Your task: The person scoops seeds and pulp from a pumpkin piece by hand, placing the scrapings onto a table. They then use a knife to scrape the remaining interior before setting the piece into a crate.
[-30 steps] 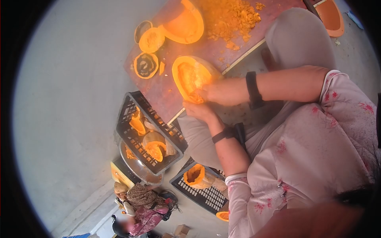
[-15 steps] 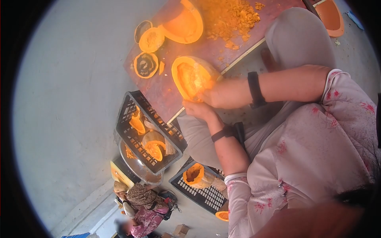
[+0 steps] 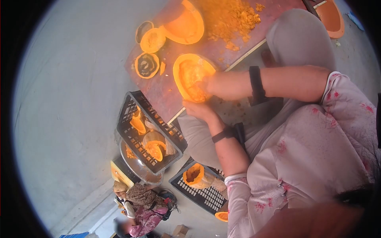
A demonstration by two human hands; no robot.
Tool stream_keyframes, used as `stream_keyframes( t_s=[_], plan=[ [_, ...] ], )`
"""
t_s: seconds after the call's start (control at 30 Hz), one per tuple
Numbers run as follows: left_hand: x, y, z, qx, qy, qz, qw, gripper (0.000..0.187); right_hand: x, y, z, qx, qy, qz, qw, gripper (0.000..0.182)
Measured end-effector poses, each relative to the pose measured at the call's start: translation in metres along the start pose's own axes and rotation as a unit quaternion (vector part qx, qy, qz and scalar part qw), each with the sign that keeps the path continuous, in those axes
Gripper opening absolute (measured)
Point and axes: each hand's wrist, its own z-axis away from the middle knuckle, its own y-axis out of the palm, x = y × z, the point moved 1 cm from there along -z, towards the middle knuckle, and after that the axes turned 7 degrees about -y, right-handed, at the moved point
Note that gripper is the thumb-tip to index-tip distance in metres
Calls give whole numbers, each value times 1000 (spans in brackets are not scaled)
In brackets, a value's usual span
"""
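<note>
A halved orange pumpkin [image 3: 183,73] lies tilted at the near edge of the reddish board [image 3: 160,93], its hollow facing up. My left hand [image 3: 198,110] grips its lower rim with bent fingers. Inside the hollow is my right hand [image 3: 212,85], its fingers curled against the flesh; whatever they hold is hidden. A larger hollow pumpkin piece [image 3: 183,25], a round orange slice [image 3: 152,40] and a dark-centred slice [image 3: 147,65] lie beyond. Orange scrapings [image 3: 234,23] are heaped on the board.
A black crate [image 3: 149,133] of pumpkin pieces stands beside the board, partly over a metal basin [image 3: 139,168]. Another crate [image 3: 198,192] holds a hollow pumpkin [image 3: 197,176]. Another person [image 3: 147,202] is at the lower left. An orange container [image 3: 330,18] lies at the upper right.
My right hand has moved from the lower rim further up and into the hollow. The pumpkin half has shifted slightly; my left hand stays at its lower rim.
</note>
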Motion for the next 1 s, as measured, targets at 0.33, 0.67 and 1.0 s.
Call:
stream_keyframes(
  t_s=[0.33,0.67,1.0],
  plan=[
    [-3,1,12,92,-24,87,992,43,-15,18,1,-11,22,-23,999,46],
    [-16,12,20,93,-61,184,977,41,3,-12,11,27,-45,64,997,32],
    [-19,11,23,126,-72,224,964,42,-2,12,8,6,-55,153,987,29]
  ],
)
